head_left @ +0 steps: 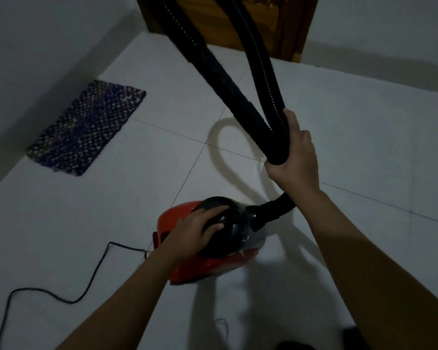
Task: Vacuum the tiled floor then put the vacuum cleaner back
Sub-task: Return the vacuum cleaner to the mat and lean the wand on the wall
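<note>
A red and black canister vacuum cleaner (223,267) stands on the white tiled floor (352,137) near the middle of the view. My left hand (195,232) rests on its black domed top, fingers wrapped over it. My right hand (295,154) is shut on the black ribbed hose (228,87), gripping it at a tight fold so two lengths run upward out of the top of the frame. A short stretch of hose curves from my right hand down into the vacuum's front.
A black power cord (91,286) trails across the floor to the lower left. A dark blue woven mat (86,130) lies by the left wall. A wooden door or cabinet (283,24) stands at the top. White walls close the corner.
</note>
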`<state>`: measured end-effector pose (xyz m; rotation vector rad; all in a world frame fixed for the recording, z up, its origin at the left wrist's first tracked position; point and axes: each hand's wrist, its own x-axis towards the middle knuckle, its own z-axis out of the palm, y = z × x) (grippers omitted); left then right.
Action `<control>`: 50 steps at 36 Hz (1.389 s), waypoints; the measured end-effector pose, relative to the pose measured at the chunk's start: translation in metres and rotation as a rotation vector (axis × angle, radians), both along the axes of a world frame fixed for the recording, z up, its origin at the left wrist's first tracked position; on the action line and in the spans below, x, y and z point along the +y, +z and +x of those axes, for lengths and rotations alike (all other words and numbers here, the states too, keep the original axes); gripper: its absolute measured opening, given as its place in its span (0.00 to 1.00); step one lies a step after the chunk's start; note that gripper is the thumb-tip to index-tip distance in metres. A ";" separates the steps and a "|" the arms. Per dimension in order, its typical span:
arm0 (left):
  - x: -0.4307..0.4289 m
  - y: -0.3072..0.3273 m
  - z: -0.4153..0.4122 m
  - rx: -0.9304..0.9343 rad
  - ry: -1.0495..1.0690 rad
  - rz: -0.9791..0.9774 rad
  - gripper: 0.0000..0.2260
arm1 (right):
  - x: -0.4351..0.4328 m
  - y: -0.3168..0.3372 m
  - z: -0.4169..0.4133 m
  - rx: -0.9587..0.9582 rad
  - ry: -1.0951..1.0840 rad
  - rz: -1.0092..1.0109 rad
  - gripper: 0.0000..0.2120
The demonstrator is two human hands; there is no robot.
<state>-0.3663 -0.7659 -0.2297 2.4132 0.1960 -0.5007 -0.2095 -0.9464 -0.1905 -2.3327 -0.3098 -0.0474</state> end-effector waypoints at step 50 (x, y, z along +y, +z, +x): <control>0.549 0.343 0.212 -0.153 0.958 -0.053 0.20 | 0.676 0.370 0.285 0.167 0.635 0.626 0.43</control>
